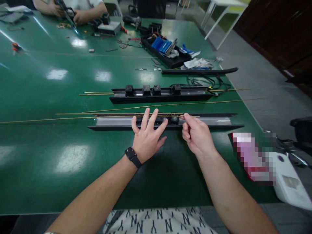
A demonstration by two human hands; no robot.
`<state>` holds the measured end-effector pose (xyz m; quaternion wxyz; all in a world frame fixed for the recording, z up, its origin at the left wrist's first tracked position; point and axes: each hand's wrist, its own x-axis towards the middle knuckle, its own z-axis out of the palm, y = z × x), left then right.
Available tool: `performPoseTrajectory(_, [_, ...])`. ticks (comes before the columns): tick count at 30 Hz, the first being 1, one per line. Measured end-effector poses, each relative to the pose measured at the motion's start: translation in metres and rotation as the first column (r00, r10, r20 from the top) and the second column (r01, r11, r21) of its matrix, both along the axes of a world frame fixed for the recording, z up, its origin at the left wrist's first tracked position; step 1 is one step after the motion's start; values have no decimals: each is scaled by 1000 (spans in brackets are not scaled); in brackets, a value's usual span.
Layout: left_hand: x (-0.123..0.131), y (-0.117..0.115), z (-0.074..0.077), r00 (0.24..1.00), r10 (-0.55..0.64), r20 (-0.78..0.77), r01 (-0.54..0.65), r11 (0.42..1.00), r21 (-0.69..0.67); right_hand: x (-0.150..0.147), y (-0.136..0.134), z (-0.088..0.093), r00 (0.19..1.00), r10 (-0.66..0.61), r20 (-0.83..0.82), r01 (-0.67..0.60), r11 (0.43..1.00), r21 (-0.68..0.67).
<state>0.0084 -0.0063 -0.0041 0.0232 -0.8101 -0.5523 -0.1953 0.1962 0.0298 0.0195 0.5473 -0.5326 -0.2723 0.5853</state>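
Across the table in front of me lies a black channel rail [110, 127] with a pale inner strip. Small black blocks [175, 119] sit in it, some partly hidden by my left hand [147, 136]. That hand is open, fingers spread over the rail and the thin brass rods that run along it; whether it presses on them I cannot tell. My right hand [196, 131] is closed, thumb and forefinger pinching a thin brass rod [73, 114] near its right end. Another brass rod [44, 119] reaches far out to the left.
Behind stands a second black rail [156, 99] with several blocks, and a loose brass rod [219, 102] lies between the rails. Further back are a black cable [207, 79], a black strip [200, 71] and a black tray [168, 60]. A co-worker's hands [81, 16] hold a tool opposite.
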Motion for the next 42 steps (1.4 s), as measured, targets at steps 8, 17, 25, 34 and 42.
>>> performPoseTrajectory(8, [0, 0, 2, 1000, 2, 6, -1, 1000, -6, 0, 0, 1, 1000, -3, 7, 3, 1000, -8])
performPoseTrajectory(17, [0, 0, 1, 1000, 6, -4, -6, 1000, -13, 1, 1, 0, 999, -47, -9, 47, 999, 9])
performPoseTrajectory(25, [0, 0, 2, 1000, 2, -1, -2, 1000, -16, -2, 0, 2, 1000, -2, 27, 2, 1000, -4])
performPoseTrajectory(34, [0, 0, 1, 1000, 2, 9, -2, 1000, -15, -1, 0, 0, 1000, 0, -5, 0, 1000, -2])
performPoseTrajectory(42, [0, 0, 2, 1000, 9, -2, -9, 1000, -14, 0, 0, 1, 999, -47, -23, 47, 999, 2])
